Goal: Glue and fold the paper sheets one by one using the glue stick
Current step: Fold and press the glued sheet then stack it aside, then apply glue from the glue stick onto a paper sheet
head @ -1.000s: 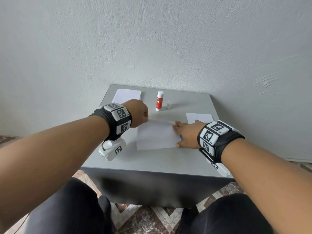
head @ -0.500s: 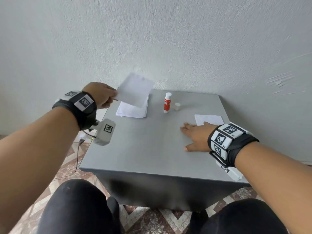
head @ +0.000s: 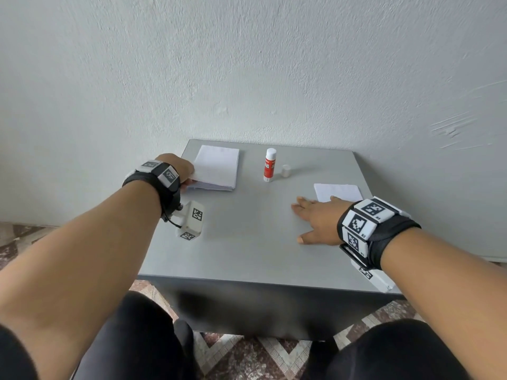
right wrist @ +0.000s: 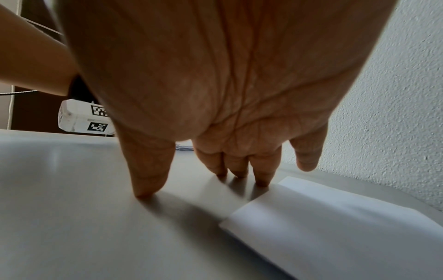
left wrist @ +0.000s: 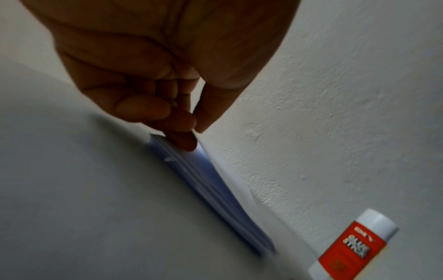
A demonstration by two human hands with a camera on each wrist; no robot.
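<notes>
Gray table, stacked paper sheets

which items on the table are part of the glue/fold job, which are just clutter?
In the job:
- paper stack, top sheet pinched by the left hand
- glue stick, upright, uncapped
- its cap beside it
- single paper by the right hand, which rests flat on the table

Lying about:
- nothing visible
</notes>
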